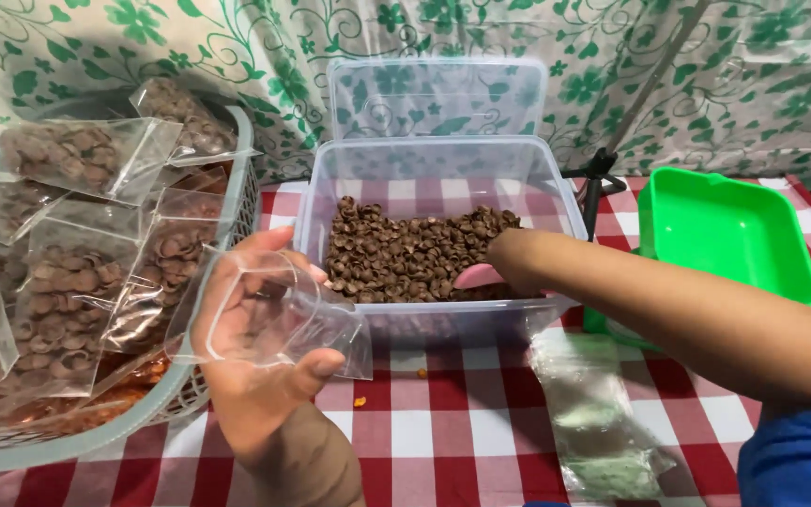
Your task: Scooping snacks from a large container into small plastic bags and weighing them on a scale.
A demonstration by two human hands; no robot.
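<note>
The left hand pinches an empty clear bag open at seven o'clock of the clear tub while the right hand—grip hidden, cannot tell—scoops brown cereal with a pink scoop—best keeping the bag's mouth wide, close to the rim.

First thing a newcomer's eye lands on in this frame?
Probably the clear tub of brown cereal rings at centre, with the right hand reaching into it. In front, the left hand holds an empty clear bag open. At left, a basket is piled with filled bags; a bright green tray sits at right on the red checked cloth.
</note>
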